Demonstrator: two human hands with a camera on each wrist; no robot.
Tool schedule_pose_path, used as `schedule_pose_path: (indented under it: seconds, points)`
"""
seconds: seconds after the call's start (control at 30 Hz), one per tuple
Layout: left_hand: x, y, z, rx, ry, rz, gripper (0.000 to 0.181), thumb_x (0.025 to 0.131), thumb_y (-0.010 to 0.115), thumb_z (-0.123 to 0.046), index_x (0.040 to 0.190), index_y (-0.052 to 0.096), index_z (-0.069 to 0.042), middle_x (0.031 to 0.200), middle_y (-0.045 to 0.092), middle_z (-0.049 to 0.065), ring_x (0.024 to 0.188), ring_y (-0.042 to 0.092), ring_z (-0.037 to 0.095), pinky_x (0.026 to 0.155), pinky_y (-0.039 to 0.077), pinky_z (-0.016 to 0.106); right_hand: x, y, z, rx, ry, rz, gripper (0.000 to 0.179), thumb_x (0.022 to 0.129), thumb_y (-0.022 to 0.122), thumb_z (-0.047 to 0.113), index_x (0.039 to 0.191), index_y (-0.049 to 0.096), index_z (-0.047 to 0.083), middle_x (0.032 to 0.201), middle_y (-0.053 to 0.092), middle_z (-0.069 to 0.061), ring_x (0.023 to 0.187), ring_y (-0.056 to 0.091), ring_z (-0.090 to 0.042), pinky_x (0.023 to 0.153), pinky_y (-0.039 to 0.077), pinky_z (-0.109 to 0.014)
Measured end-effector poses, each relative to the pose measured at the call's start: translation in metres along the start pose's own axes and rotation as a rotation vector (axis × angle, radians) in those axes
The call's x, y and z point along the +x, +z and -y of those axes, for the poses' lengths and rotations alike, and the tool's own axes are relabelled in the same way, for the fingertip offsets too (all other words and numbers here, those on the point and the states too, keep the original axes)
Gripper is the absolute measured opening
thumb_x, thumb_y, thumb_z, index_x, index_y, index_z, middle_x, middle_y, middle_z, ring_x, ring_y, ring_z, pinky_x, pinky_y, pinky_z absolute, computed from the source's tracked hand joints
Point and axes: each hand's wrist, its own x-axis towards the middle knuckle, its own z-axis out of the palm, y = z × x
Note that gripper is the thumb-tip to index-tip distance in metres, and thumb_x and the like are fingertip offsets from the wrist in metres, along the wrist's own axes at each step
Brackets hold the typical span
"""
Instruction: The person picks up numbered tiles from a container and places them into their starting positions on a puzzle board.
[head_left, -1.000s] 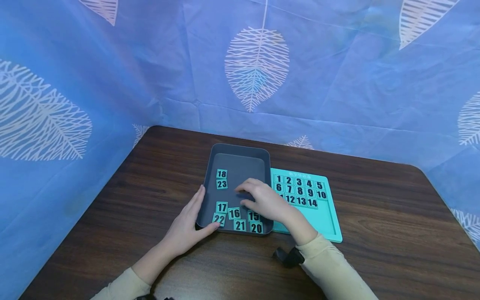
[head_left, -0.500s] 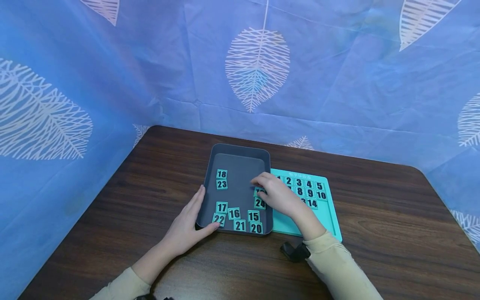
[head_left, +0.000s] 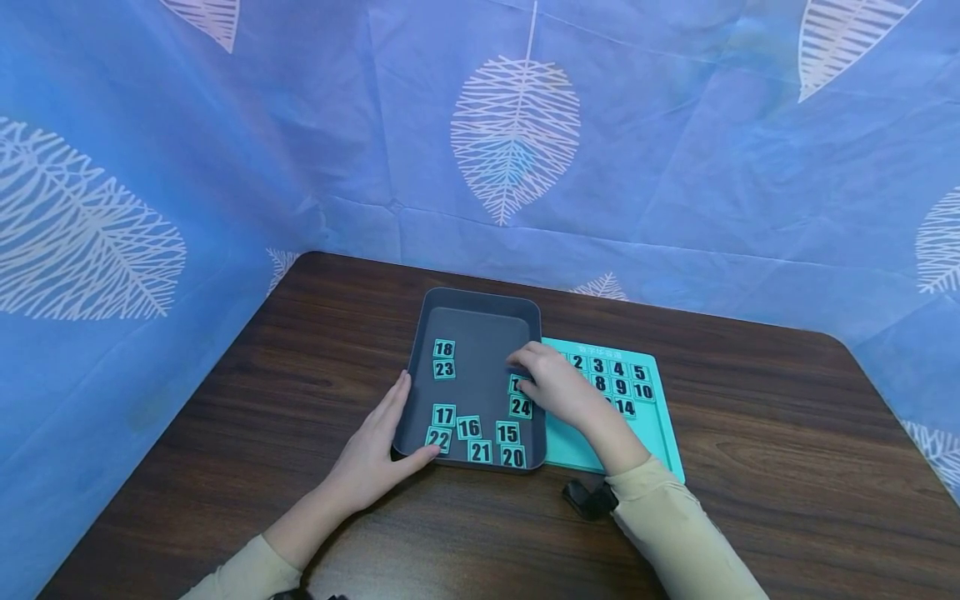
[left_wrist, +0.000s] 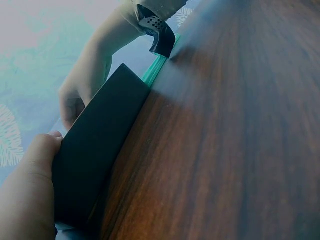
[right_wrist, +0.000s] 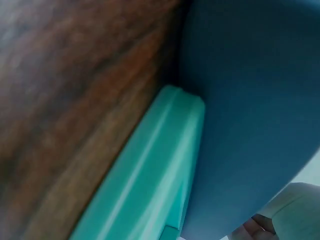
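Right thumb over a half-hidden number tile in the grey tray

Nearest are two pale sleeves (head_left: 678, 533), with a black strap (head_left: 588, 500) at the right cuff. The left hand (head_left: 375, 460) lies against the grey tray (head_left: 477, 325), fingers straight along its left side, thumb reaching over the near rim beside tile 22 (head_left: 438, 439); it has no tile.

Along the tray's near end lie 20 (head_left: 513, 457) and 21 (head_left: 479, 452), with 15 (head_left: 507, 432), 16 (head_left: 468, 427) and 17 (head_left: 444, 415) just beyond, all clear of the right hand (head_left: 553, 385). Tile 24 (head_left: 521, 407) sits just short of the right thumb, uncovered.

Right beyond it is the half-hidden tile (head_left: 514, 383), flat on the tray floor by the right wall. The right thumb's tip covers part of its number; I can't tell whether it touches. The bent forefinger reaches past that tile's far edge, apart from the thumb, and I see nothing gripped between them.

Well to the left of those fingers, 23 (head_left: 444, 369) and 18 (head_left: 444, 349) lie one behind the other. Against the tray's right side is the turquoise board (head_left: 637, 437), its far rows filled with tiles, some behind the right hand. Past the brown table (head_left: 787, 433) hangs a blue cloth (head_left: 675, 125) with white leaves.
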Motion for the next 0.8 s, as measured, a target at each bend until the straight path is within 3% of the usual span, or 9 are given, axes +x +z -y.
schedule_pose_path:
  seconds: [0.27, 0.5, 0.8]
  points:
    - [0.0, 0.0, -0.002, 0.0, 0.002, 0.003, 0.097, 0.085, 0.063, -0.057, 0.155, 0.006, -0.021, 0.16, 0.009, 0.002, 0.143, 0.016, 0.028, 0.104, 0.028, 0.059, -0.01, -0.003, 0.005, 0.108, -0.034, 0.116, 0.03, 0.085, 0.072, 0.007, 0.114, 0.066, 0.002, 0.108, 0.062, -0.008, 0.094, 0.059, -0.021, 0.075, 0.051, -0.031]
    - [0.001, -0.002, -0.002, -0.008, -0.002, 0.001, 0.097, 0.085, 0.064, -0.056, 0.155, 0.006, -0.021, 0.16, 0.01, 0.003, 0.143, 0.016, 0.029, 0.104, 0.027, 0.059, -0.021, -0.004, 0.014, 0.114, -0.142, 0.264, 0.026, 0.083, 0.075, 0.012, 0.107, 0.069, 0.007, 0.102, 0.063, -0.002, 0.093, 0.06, -0.016, 0.074, 0.051, -0.027]
    - [0.001, 0.0, -0.001, -0.009, 0.01, -0.002, 0.096, 0.085, 0.064, -0.055, 0.155, 0.007, -0.02, 0.16, 0.01, 0.004, 0.143, 0.016, 0.028, 0.105, 0.027, 0.058, -0.023, 0.003, 0.02, 0.073, -0.141, 0.285, 0.023, 0.086, 0.069, 0.01, 0.109, 0.068, 0.006, 0.105, 0.063, -0.003, 0.097, 0.059, -0.017, 0.079, 0.051, -0.03]
